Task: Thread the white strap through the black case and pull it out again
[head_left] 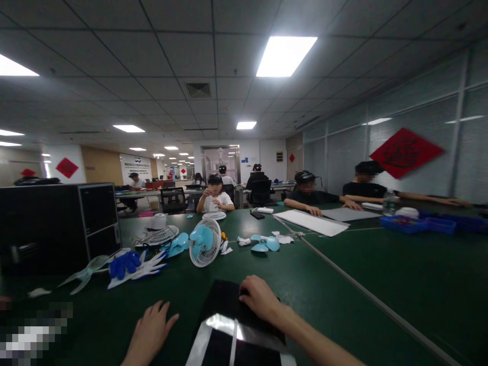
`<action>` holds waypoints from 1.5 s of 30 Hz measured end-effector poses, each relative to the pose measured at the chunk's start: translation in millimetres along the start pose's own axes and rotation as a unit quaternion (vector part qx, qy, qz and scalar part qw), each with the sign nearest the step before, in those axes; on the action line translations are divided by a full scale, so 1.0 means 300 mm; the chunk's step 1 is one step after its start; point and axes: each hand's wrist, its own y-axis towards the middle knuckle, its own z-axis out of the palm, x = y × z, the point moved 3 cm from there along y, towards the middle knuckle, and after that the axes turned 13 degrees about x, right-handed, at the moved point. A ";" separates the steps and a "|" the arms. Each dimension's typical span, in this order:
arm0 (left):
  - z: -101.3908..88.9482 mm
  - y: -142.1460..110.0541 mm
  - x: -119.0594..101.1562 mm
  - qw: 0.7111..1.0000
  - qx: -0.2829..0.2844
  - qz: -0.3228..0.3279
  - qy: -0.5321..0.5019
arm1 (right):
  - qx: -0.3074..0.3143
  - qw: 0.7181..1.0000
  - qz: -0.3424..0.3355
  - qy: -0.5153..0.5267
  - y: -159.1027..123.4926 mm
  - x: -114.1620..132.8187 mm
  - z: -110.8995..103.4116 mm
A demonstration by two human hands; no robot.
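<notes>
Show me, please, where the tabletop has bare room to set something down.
Bare green tabletop lies between the right hand and the metal strip, and right of that strip, short of the blue tray. Past the left hand it is crowded with gloves and a fan.

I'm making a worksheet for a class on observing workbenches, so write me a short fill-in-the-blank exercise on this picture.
1. The person's ____ hand rests on the black item with silver bands.
2. The blades on the upright fan cage are light ____.
3. In the picture, the gloves lie to the ____ of the upright fan cage.
4. The tabletop is dark ____ in colour.

Missing words: right; blue; left; green.
</notes>
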 end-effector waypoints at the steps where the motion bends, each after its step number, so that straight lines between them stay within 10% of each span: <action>1: 0.000 0.001 0.000 1.000 0.003 -0.001 0.002 | -0.017 1.000 0.020 0.008 -0.029 -0.035 -0.022; 10: 0.024 0.053 0.045 0.997 0.054 0.020 -0.049 | -0.092 0.956 0.276 0.025 -0.433 -0.526 -0.230; 17: 0.055 0.101 0.078 0.995 0.042 0.032 -0.080 | -0.113 0.917 0.379 0.054 -0.674 -0.745 -0.241; 27: 0.127 0.195 0.148 0.995 0.025 0.042 -0.083 | -0.134 0.913 0.387 -0.002 -0.786 -0.639 -0.242; 37: 0.092 0.163 0.136 0.993 0.068 0.039 -0.088 | -0.083 0.889 0.415 0.174 -0.985 -0.571 -0.087; 45: 0.097 0.158 0.126 0.995 0.061 0.033 -0.065 | -0.159 0.862 0.386 0.288 -0.981 -0.560 -0.029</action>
